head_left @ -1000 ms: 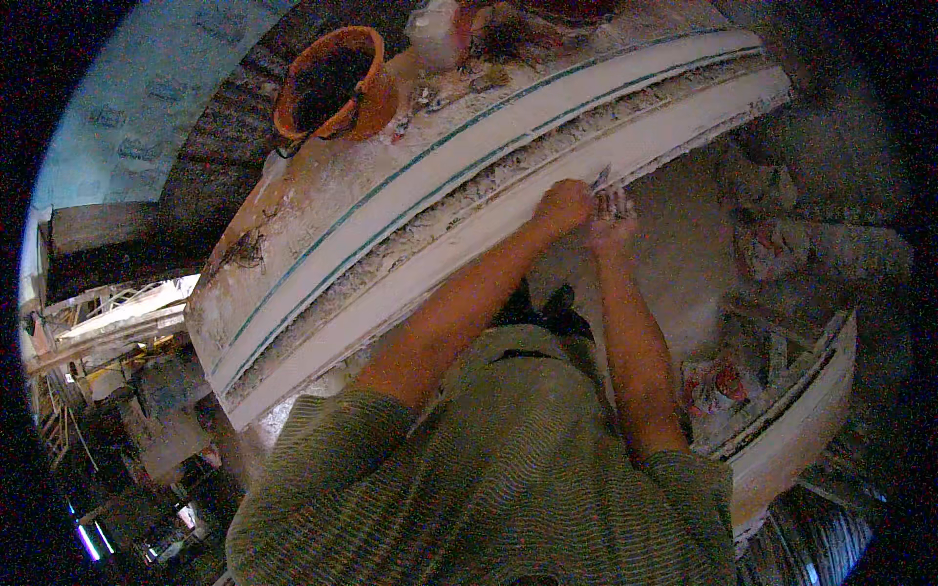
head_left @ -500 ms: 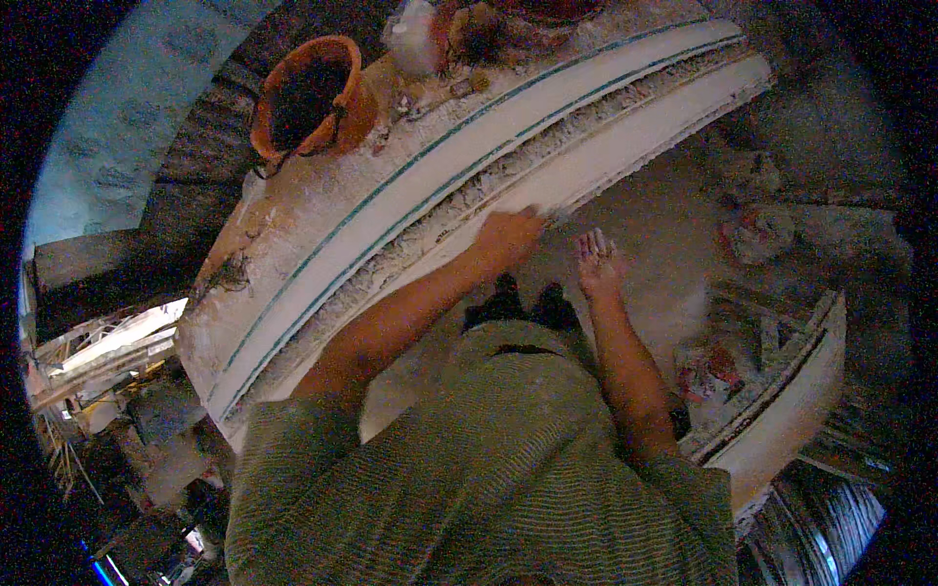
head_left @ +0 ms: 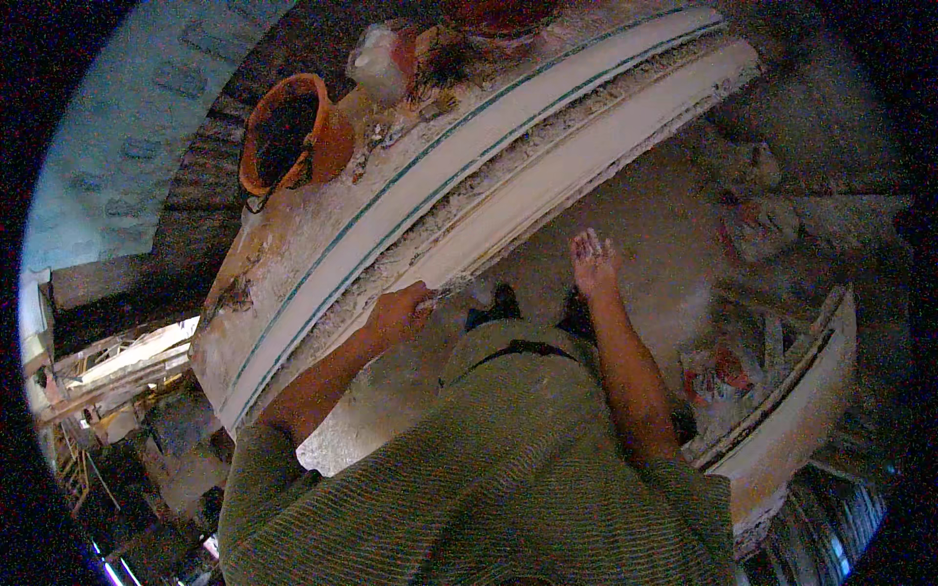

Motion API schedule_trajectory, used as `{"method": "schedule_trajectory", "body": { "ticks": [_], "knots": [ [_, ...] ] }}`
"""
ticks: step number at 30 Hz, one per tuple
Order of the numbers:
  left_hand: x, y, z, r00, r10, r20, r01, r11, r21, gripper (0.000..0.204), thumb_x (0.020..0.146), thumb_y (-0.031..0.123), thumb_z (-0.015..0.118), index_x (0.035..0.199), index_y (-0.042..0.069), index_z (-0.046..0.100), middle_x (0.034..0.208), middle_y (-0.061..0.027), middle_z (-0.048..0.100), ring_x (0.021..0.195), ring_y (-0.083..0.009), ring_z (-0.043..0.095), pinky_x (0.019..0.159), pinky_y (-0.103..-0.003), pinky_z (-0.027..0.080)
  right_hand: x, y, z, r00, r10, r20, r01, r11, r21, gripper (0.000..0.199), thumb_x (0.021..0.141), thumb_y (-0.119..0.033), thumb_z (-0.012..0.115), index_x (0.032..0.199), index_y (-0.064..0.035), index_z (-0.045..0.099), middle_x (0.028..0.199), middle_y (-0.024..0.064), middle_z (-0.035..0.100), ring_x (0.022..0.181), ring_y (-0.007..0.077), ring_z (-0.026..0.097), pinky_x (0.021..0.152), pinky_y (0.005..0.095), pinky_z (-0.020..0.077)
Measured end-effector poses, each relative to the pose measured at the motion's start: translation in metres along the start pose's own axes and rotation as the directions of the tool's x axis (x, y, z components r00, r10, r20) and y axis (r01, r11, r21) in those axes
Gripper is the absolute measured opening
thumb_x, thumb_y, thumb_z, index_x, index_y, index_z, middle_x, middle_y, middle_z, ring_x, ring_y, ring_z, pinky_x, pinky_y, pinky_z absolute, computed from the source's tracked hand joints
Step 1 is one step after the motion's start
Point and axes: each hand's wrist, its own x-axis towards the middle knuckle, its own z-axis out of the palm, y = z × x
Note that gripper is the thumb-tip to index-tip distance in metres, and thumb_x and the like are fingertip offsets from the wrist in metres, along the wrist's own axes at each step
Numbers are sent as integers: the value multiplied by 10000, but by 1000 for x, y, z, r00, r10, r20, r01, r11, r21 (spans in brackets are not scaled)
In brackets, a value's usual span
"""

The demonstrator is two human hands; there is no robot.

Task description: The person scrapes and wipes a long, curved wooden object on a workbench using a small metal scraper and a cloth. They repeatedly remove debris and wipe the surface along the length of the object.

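A long curved pale moulding (head_left: 469, 132) with two green lines lies on a dusty bench, running from lower left to upper right. Along its near side, past a rough crumbly groove, runs a second smooth pale strip (head_left: 586, 146). My left hand (head_left: 399, 314) is closed at the near edge of this strip. A small greyish tip sticks out beyond its fingers; what it belongs to I cannot make out. My right hand (head_left: 594, 262) hangs apart from the bench, fingers stretched and whitened with dust, holding nothing.
On the bench's far side stand an orange bucket (head_left: 322, 137), dark inside, a whitish bag-like object (head_left: 376, 61) and a reddish tub (head_left: 503, 15). At right are another curved pale piece (head_left: 796, 430) and a red-and-white bag (head_left: 718, 376). My feet are below, between my hands.
My left hand has moved left and nearer to me along the strip's near edge, still closed. My right hand has hardly moved. The view has shifted slightly.
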Motion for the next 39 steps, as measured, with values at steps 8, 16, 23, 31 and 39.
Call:
{"method": "schedule_trajectory", "body": {
  "ticks": [8,16,23,31,39],
  "knots": [
    [248,135,-13,965,228,-131,-206,965,165,401,891,384,655,1148,76,667,1127,-182,700,1024,-377,684,837,-512,554,37,-44,6,989,-21,147,41,990,-133,571,1032,-445,489,1414,-20,516,1307,151,619,1109,324,626,1016,478,514],
    [291,155,-2,974,204,-98,-168,941,295,351,950,340,600,1192,95,665,1134,-187,690,996,-377,695,781,-520,575,59,-86,9,998,7,63,-5,1000,-19,573,1066,-394,418,1576,-176,275,1472,154,516,1149,378,611,1014,532,503],
    [-11,42,-12,950,-268,157,220,937,272,470,937,271,647,1388,169,563,1315,-150,612,1012,-375,692,812,-493,580,15,-62,-13,987,-21,-160,10,998,-66,540,1067,-379,396,1521,-87,375,1461,166,527,1130,342,620,1002,504,513],
    [126,104,-11,995,89,-51,-71,959,274,400,900,265,651,1261,93,627,1273,-181,643,1000,-387,691,800,-521,570,20,-71,-10,995,94,-34,-96,992,-76,506,1070,-378,420,1430,-33,504,1383,117,585,1174,290,604,1012,456,511],
    [420,258,-29,959,238,-154,-176,926,335,375,874,324,679,1076,9,704,950,-204,738,903,-389,728,772,-480,591,34,-114,24,996,77,-36,-80,994,-70,540,1069,-423,434,1424,-24,517,1413,125,556,1181,297,592,1029,451,499]
  ]
}}
